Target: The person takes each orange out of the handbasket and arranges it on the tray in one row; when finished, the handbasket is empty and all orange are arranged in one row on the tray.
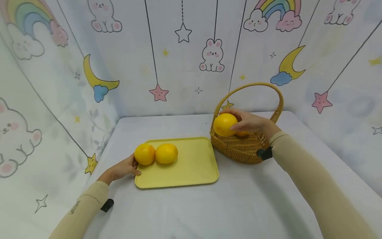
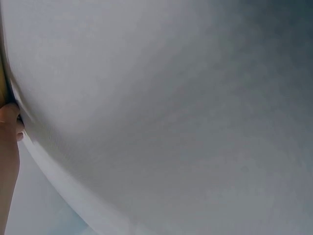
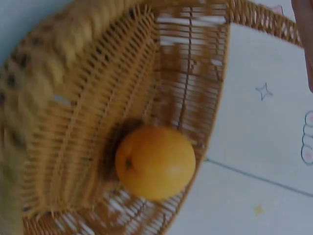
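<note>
My right hand (image 1: 247,121) grips an orange (image 1: 225,124) above the left part of a wicker basket (image 1: 235,154). Another orange (image 3: 155,163) lies inside the basket against its wall, mostly hidden behind the hand in the head view. On the left, my left hand (image 1: 123,168) holds the left edge of a yellow tray (image 1: 191,166), its thumb at the rim. Two oranges sit side by side at the tray's left end: the left orange (image 1: 144,154) is right by my left fingers, and the other orange (image 1: 166,153) is just beside it.
The basket's tall arched handle (image 1: 253,85) rises over the right hand. Tray and basket stand close together on a white-covered table (image 1: 185,212). A patterned cloth backdrop (image 1: 185,66) encloses the back and sides. A black wrist device (image 1: 265,153) hangs beneath the right sleeve.
</note>
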Available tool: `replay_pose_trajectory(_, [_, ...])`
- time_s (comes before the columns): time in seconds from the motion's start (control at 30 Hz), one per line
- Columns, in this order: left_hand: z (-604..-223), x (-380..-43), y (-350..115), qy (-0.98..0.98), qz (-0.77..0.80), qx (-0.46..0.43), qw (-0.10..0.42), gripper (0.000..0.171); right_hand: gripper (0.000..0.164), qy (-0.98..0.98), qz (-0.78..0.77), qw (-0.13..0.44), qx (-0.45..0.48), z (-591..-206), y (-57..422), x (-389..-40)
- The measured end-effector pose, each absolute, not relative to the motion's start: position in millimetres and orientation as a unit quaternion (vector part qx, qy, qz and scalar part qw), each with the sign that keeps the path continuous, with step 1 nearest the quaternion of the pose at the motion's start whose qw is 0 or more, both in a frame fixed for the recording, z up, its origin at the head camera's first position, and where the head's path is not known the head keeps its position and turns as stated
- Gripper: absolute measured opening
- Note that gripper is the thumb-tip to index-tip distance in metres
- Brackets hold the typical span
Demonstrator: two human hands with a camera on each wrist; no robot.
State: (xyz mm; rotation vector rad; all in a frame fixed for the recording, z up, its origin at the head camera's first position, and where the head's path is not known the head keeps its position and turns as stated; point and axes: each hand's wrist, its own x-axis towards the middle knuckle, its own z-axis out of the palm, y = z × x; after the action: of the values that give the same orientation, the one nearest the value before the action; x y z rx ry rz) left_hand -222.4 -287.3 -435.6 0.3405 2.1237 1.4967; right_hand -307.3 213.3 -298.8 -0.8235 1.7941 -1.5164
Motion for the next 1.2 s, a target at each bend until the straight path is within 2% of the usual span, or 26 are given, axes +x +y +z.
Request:
replay_pose_trajectory(0.5, [-432.2, -220.9, -289.9, 0.783, 0.55, 0.124, 0.262, 0.105, 0.07, 0.656, -0.578, 0.378, -0.304, -351.0, 124.7, -305.0])
replay_pose_trajectory(0.67, [-433.4, -220.1, -289.1, 0.781, 0.554, 0.116, 0.263, 0.105, 0.074, 0.646, -0.596, 0.4, -0.258, -374.3, 105.0, -307.3])
replay_pose_trajectory(0.9, [-437.8, -222.2, -286.8, 0.778, 0.557, 0.119, 0.264, 0.106, 0.075, 0.678, -0.601, 0.393, -0.159, -404.8, 86.3, -303.3])
replay_pose_trajectory(1.2, [-433.1, -221.6, -287.7, 0.783, 0.555, 0.099, 0.262, 0.105, 0.072, 0.69, -0.595, 0.392, -0.125, -411.1, 70.1, -303.7])
